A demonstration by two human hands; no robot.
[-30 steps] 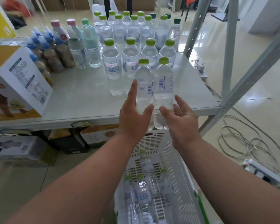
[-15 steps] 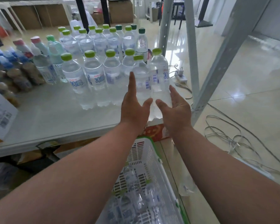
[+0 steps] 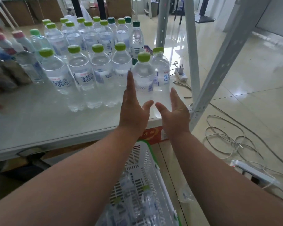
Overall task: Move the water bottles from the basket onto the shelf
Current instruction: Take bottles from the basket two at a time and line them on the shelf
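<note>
Head view, perhaps close, downward

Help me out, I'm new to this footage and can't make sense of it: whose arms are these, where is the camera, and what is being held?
The one picture comes from a camera worn on a person's head, looking down at their bare arms. The left hand and right hand flank two water bottles on the shelf, fingers open; whether they touch them is unclear. More green-capped bottles stand behind. Below sits a white basket with bottles inside.
</note>
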